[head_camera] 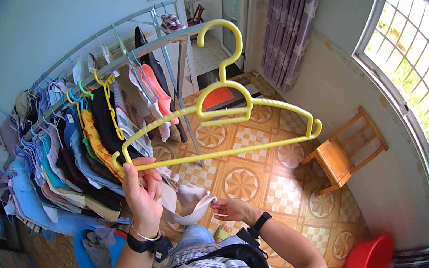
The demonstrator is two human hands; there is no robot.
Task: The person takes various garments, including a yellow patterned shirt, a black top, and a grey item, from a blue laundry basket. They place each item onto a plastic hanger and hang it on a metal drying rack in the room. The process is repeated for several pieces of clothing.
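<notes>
A yellow plastic clothes hanger (211, 154) is raised in front of me, its hook pointing up and away. My left hand (144, 186) grips the hanger's lower left corner between thumb and fingers. A light beige garment (187, 203) hangs between my two hands, its left part partly hidden behind my left hand. My right hand (232, 210) pinches the garment's right end with its fingertips. The hanger carries no cloth on its bar.
A metal clothes rack (148, 47) full of hung clothes (80, 172) stands at the left. A blue basin (86, 266) with grey cloth (97, 247) sits below it. At the right are a wooden chair (335, 160), a red tub (370, 261) and a barred window (414, 51).
</notes>
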